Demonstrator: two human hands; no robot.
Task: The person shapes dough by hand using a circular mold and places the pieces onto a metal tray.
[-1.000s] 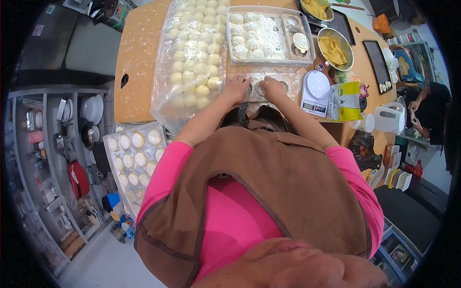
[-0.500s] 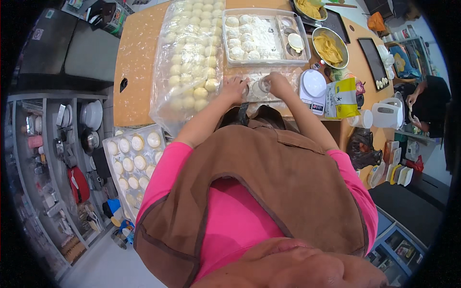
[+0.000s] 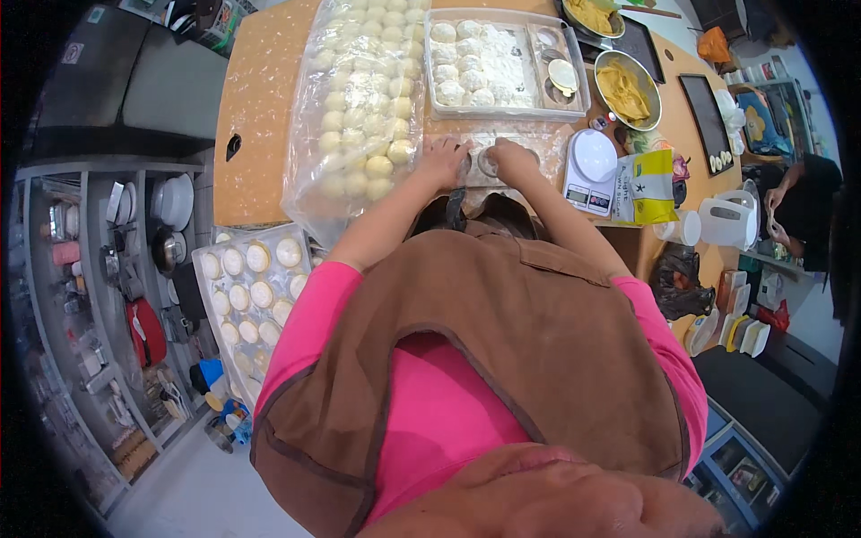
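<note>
A flat, flour-dusted board with round wells [image 3: 502, 181] lies at the near table edge. My left hand [image 3: 441, 161] rests on its left end, fingers stretched forward beside a round well. My right hand [image 3: 513, 162] is curled, its fingertips down at the middle well's rim; what they pinch, if anything, is hidden. Just beyond stands a clear plastic tub [image 3: 502, 114] with floured dough balls [image 3: 469, 65], loose flour and a second such board [image 3: 545, 43] bearing a pale disc [image 3: 563, 75]. Left of my hands, plastic sheeting [image 3: 305, 193] covers rows of dough balls [image 3: 378, 166].
Right of the board are a white kitchen scale [image 3: 593, 160], a yellow-and-white bag [image 3: 653, 184] and a metal bowl of yellow filling [image 3: 626, 90]. A tray of floured discs [image 3: 256, 296] sits at my left elbow. Another person [image 3: 803, 211] works at far right.
My right hand has shifted slightly and now covers more of the middle well. My left hand stays at the board's left end. The whole view has moved a little.
</note>
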